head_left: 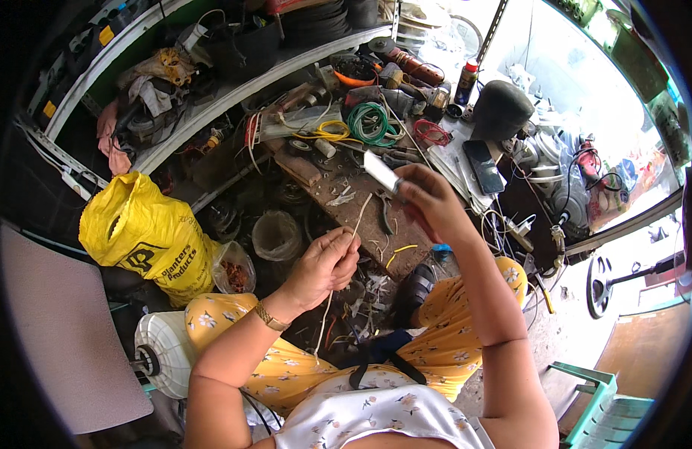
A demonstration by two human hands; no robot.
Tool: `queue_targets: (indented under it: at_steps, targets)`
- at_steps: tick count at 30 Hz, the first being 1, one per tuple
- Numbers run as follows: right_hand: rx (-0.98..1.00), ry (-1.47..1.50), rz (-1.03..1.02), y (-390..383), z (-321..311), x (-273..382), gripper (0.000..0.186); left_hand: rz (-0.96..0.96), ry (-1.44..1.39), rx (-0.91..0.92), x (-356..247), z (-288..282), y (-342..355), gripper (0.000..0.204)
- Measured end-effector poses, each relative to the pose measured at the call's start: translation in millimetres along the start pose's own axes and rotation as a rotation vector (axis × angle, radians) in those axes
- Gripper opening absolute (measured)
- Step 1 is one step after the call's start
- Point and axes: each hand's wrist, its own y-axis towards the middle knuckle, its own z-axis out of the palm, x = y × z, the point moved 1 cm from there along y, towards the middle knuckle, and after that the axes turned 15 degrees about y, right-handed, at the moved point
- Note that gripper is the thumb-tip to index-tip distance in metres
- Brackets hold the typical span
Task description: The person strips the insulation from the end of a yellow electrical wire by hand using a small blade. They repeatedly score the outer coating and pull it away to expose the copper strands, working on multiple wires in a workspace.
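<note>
The left hand [323, 263] pinches a pale wire [362, 214] beside the worktop [331, 176]; the right hand [430, 196] grips an apparent knife [380, 172]. A careless stroke could slip and cut fingers.

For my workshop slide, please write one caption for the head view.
Left hand holding a thin white wire, right hand holding a bright-bladed knife, at a cluttered workbench.

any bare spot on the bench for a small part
A small patch of brown bench shows between the white wire in the left hand and the dark pliers. It's crowded at the back, around the green coil and yellow coil, and rightward by the phone.
</note>
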Motion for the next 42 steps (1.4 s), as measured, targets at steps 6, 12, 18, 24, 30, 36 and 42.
queue_targets:
  at_steps: [6,12,18,24,30,36,42]
  targets:
    - [-0.273,-0.928,-0.229,46,-71,-66,0.028,0.11,-0.034,-0.174,12,2,11,0.025]
    - [-0.182,-0.899,-0.624,31,-14,-51,0.021,0.173,0.084,-0.241,21,-19,13,0.019]
    - [0.07,-0.015,-0.198,-11,65,-37,0.009,0.134,0.223,-0.313,30,-12,19,0.023]
    - [-0.064,-0.072,-0.332,-14,58,-26,0.008,0.473,0.466,-0.54,-3,-8,15,0.027]
    - [-0.027,-0.543,-0.545,-20,65,-21,0.008,0.371,0.517,-0.561,-19,-15,12,0.013]
    - [-0.015,-0.632,-0.592,-23,68,-24,0.013,0.383,0.53,-0.583,-13,-17,15,0.008]
    - [0.059,-0.641,-0.596,-22,63,-26,0.012,0.308,0.475,-0.49,-15,-20,13,0.004]
